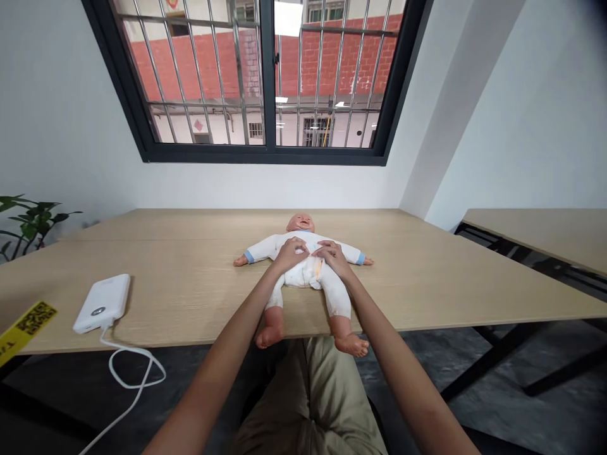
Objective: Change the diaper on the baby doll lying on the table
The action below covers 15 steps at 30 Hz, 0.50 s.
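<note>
A baby doll (300,222) lies on its back on the table, its head toward the window and its feet over the front edge. It wears a white top with blue cuffs (262,248), white leggings (337,291) and a white diaper (298,275) with a yellow-orange mark. My left hand (291,253) is closed in a pinch at the doll's waist. Opposite it, my right hand (333,255) pinches too, its fingertips close to the left ones. White cloth shows at the fingertips; whether it is the top's hem or the diaper's upper edge I cannot tell.
A white power bank (103,302) with a white cable (142,379) lies at the table's left; the cable hangs over the front edge. A yellow tag (28,328) and a plant (33,221) are farther left. Another table (545,234) stands at right. Behind is a barred window (270,155).
</note>
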{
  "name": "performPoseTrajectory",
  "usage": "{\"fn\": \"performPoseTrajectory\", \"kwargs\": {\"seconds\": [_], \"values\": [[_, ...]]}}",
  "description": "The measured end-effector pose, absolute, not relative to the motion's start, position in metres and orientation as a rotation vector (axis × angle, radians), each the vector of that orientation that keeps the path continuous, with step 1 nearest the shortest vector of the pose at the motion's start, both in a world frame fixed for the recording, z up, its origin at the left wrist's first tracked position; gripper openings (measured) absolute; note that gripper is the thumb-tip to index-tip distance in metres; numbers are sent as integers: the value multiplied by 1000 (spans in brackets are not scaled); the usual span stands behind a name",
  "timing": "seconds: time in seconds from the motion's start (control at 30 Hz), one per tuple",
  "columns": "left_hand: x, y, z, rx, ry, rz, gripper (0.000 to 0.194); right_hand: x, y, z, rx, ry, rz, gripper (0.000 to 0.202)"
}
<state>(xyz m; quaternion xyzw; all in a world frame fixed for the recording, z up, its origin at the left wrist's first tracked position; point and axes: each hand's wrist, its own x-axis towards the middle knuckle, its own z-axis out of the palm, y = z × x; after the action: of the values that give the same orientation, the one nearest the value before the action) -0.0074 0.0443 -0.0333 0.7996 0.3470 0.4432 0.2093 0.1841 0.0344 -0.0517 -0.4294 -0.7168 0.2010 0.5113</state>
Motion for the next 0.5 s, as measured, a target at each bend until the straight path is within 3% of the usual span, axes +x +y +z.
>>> {"fn": "performPoseTrajectory", "kwargs": {"seconds": [0.17,0.5], "values": [[-6,41,-29,2150,1036,1229,6,185,36,-53,-997,-1723,500,29],[-65,58,-32,1333,896,1447,24,186,36,-55,-960,-1699,658,19]]}}
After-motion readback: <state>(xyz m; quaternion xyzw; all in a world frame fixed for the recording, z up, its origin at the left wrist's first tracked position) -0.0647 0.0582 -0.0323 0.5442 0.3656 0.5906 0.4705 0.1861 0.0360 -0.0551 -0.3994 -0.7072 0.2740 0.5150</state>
